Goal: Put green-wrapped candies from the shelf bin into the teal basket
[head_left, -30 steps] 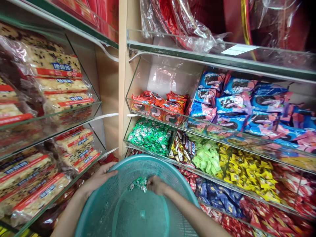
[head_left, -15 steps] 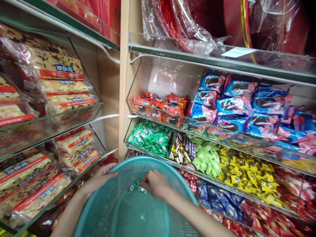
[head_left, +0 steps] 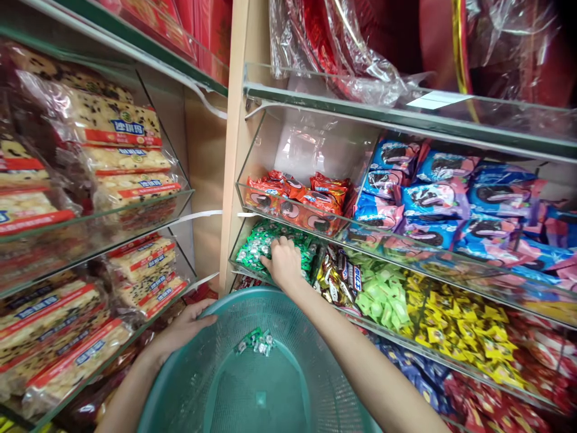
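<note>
The left hand [head_left: 184, 328] has its grip closed on the teal basket [head_left: 211, 361], thumb over the left rim. The right hand [head_left: 283, 263] lies palm down, fingers dug into the green candies [head_left: 252, 243] in the shelf bin just above the basket's far rim; whether that grip holds any I cannot tell. A small heap of candies [head_left: 255, 341] lies inside the basket.

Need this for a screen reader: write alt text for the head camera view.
The person's right hand rests on green wrapped candies in a clear shelf bin, while the left hand grips the rim of a teal mesh basket holding a few loose candies of the same kind. Neighbouring bins hold yellow candies and blue cookie packs.
</note>
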Available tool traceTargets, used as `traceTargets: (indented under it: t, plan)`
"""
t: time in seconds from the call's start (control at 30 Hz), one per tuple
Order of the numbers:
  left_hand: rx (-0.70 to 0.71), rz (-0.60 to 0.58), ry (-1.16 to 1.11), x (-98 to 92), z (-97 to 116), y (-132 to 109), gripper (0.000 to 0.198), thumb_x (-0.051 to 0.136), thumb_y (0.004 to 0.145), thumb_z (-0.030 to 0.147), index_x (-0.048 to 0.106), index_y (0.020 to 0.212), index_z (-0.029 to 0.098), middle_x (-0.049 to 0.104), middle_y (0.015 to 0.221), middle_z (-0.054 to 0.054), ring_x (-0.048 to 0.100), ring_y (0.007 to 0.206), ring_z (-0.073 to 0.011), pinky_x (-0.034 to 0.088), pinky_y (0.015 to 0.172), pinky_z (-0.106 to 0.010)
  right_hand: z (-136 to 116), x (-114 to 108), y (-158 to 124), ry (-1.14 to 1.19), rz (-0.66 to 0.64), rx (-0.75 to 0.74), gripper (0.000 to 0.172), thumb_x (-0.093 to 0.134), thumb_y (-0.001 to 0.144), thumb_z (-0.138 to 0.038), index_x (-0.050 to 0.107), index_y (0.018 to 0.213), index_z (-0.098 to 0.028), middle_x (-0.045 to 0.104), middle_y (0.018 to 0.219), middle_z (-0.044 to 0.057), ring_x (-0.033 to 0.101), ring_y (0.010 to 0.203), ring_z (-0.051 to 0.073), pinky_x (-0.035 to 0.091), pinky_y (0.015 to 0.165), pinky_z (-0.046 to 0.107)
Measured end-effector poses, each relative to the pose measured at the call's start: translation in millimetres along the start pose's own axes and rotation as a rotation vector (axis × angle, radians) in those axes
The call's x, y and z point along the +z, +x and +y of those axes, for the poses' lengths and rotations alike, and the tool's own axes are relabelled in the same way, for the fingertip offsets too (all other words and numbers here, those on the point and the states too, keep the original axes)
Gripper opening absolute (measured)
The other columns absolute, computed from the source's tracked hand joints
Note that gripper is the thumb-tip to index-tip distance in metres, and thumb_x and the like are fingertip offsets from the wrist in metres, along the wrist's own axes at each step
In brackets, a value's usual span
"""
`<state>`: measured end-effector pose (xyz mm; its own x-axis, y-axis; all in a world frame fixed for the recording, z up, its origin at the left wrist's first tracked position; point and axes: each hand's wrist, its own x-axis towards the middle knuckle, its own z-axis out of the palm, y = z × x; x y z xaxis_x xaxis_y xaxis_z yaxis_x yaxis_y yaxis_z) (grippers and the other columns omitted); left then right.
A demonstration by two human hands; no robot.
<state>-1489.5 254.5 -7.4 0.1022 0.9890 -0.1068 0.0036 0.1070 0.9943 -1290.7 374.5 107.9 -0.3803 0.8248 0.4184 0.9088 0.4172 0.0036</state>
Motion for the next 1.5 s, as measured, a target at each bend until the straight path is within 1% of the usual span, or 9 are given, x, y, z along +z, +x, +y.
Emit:
traceTargets:
  t: [0.17,0.43,0.77,0.9,1.0,1.13,1.23,1.37,1.5]
  plan:
    - [-0.023,-0.007,-0.067,-1.9,-4,1,0.042,0.068,0.079,0.037,0.055,0.112,0.015,0.065,0.102,-0.007,0.059,0.083,-0.0221,0.046,0.074,-0.03,-1,2,2,0.021,-0.022,0.027,0.025,0.055,0.081,-0.031,0.058,0.099,-0.014,0.058,0.103,0.013,0.051,0.098,0.026,0.041,0.078,0.037]
    - [-0.016,0.001,-0.056,-5.8,-9,1,0.042,0.068,0.079,0.038,0.057,0.113,0.017,0.065,0.1,-0.005,0.059,0.088,-0.0223,0.046,0.076,-0.029,0,3,8,0.103,-0.002,0.082,0.027,0.054,0.079,-0.035,0.059,0.095,-0.014,0.06,0.103,0.014,0.053,0.099,0.027,0.041,0.078,0.038]
    - [-0.038,0.005,-0.052,-0.6,-2,-2,0.044,0.067,0.079,0.037,0.052,0.113,0.014,0.064,0.098,-0.007,0.059,0.086,-0.0225,0.047,0.075,-0.031,16,-7,8,0.234,0.005,0.157,0.026,0.052,0.078,-0.034,0.059,0.093,-0.015,0.061,0.101,0.012,0.056,0.096,0.026,0.043,0.077,0.035]
    - [-0.045,-0.007,-0.065,-0.4,-1,-1,0.046,0.067,0.078,0.038,0.051,0.114,0.014,0.064,0.098,-0.008,0.059,0.084,-0.0227,0.047,0.073,-0.03,17,-18,-14,0.308,0.091,0.115,0.02,0.052,0.08,-0.033,0.058,0.091,-0.017,0.059,0.096,0.009,0.055,0.091,0.023,0.043,0.075,0.033]
    - [-0.057,-0.001,-0.072,-0.4,-1,0,0.046,0.069,0.077,0.038,0.051,0.112,0.015,0.065,0.098,-0.007,0.06,0.082,-0.0225,0.047,0.073,-0.031,10,-22,-51,0.428,0.115,-0.057,0.018,0.051,0.083,-0.032,0.056,0.093,-0.018,0.056,0.092,0.006,0.054,0.087,0.02,0.043,0.075,0.03]
    - [-0.025,0.0,-0.059,-0.3,0,2,0.039,0.07,0.076,0.036,0.055,0.105,0.015,0.064,0.098,-0.006,0.059,0.085,-0.0226,0.047,0.075,-0.031,6,7,-105,0.503,-0.075,-0.262,0.017,0.053,0.083,-0.027,0.055,0.098,-0.019,0.056,0.094,0.005,0.054,0.089,0.019,0.043,0.077,0.029]
    - [-0.018,-0.014,-0.05,-0.7,1,3,0.04,0.069,0.076,0.036,0.055,0.107,0.015,0.064,0.096,-0.006,0.059,0.087,-0.0232,0.047,0.076,-0.031,14,49,-129,0.459,-0.275,-0.225,0.015,0.056,0.08,-0.025,0.057,0.093,-0.019,0.058,0.094,0.005,0.055,0.09,0.02,0.043,0.078,0.03]
    - [-0.023,-0.011,-0.041,-1.4,2,3,0.043,0.07,0.075,0.037,0.056,0.109,0.014,0.064,0.098,-0.007,0.06,0.085,-0.0233,0.048,0.075,-0.031,25,93,-138,0.408,-0.426,-0.198,0.017,0.059,0.077,-0.025,0.058,0.093,-0.018,0.058,0.096,0.006,0.055,0.094,0.021,0.041,0.082,0.031]
    - [-0.033,-0.007,-0.033,-0.9,3,2,0.044,0.069,0.076,0.037,0.056,0.111,0.014,0.065,0.098,-0.008,0.06,0.084,-0.0239,0.048,0.074,-0.031,28,104,-138,0.404,-0.437,-0.264,0.02,0.059,0.078,-0.025,0.058,0.097,-0.02,0.057,0.1,0.005,0.053,0.097,0.021,0.039,0.083,0.031]
